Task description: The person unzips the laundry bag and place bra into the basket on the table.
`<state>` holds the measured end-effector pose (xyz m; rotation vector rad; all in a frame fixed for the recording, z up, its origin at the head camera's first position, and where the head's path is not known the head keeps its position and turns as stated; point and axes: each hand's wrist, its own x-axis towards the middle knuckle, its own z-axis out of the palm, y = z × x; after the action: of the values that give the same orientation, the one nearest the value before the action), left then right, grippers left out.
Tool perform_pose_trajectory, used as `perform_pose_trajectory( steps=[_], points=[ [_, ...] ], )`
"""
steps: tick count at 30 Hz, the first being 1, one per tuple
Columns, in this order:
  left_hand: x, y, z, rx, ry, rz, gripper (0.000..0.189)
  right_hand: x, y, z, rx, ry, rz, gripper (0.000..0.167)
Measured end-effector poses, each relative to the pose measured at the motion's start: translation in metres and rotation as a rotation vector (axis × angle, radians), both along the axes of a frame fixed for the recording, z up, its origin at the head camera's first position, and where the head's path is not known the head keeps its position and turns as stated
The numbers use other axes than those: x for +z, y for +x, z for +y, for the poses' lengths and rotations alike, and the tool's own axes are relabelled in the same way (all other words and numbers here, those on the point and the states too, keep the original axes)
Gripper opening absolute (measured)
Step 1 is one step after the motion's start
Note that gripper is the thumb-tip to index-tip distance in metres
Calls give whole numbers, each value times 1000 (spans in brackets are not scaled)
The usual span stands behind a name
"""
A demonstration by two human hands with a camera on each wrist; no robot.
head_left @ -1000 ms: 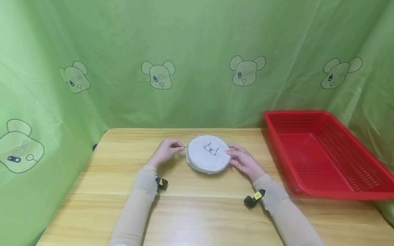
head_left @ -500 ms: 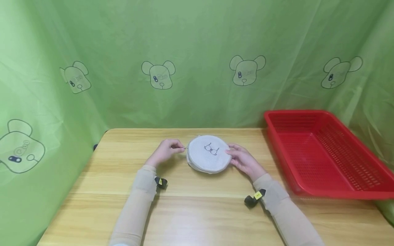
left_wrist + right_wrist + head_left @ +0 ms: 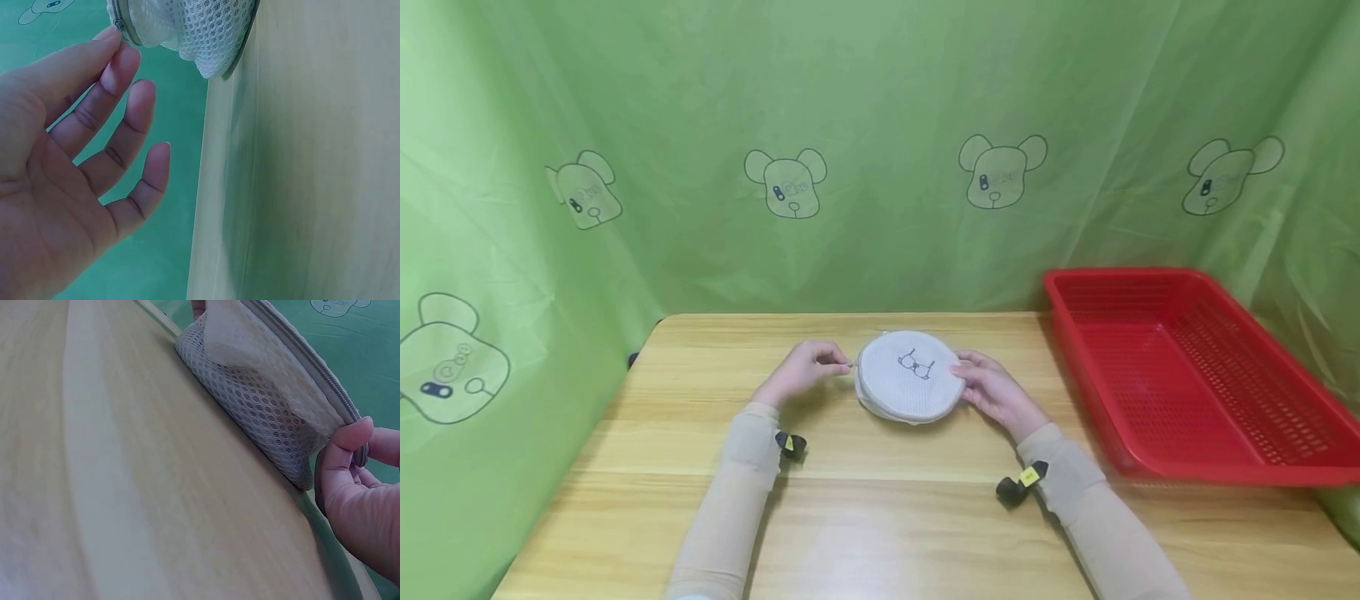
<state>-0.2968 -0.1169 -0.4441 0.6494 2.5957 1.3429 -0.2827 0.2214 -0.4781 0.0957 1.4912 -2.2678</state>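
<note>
A round white mesh laundry bag [image 3: 910, 375] with a small bra drawing on its top lies on the wooden table [image 3: 865, 517]. A grey zipper [image 3: 312, 359] runs round its upper rim, and the sides below sag in loose folds. At the bag's left edge, my left hand [image 3: 801, 371] pinches the zipper pull [image 3: 119, 25] between thumb and index finger. The other fingers of that hand are spread and lightly bent. My right hand [image 3: 992, 392] grips the bag's right rim, thumb on top and fingers beneath.
To the right stands a large red plastic basket [image 3: 1123, 417] with perforated walls. A green curtain [image 3: 887, 250] with bear-head prints hangs behind the table and along both sides.
The bag and my left hand have shifted only very slightly. Both hands keep their hold, and the basket stays in place.
</note>
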Motion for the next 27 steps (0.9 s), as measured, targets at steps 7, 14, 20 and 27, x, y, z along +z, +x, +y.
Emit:
perform_pose_trajectory(
  steps=[7,14,20,27],
  points=[
    [1,1,-2,-19,0,-15,8,0,0,0,-4,0,-4,40],
    [3,2,-3,-31,-1,-59,7,-2,-1,0,-5,5,-2,42],
    [6,5,-3,-45,-5,-85,8,-3,-2,1,-7,12,1,43],
    [5,4,-3,-54,-9,-98,8,-3,-2,1,-11,1,-4,39]
  ],
)
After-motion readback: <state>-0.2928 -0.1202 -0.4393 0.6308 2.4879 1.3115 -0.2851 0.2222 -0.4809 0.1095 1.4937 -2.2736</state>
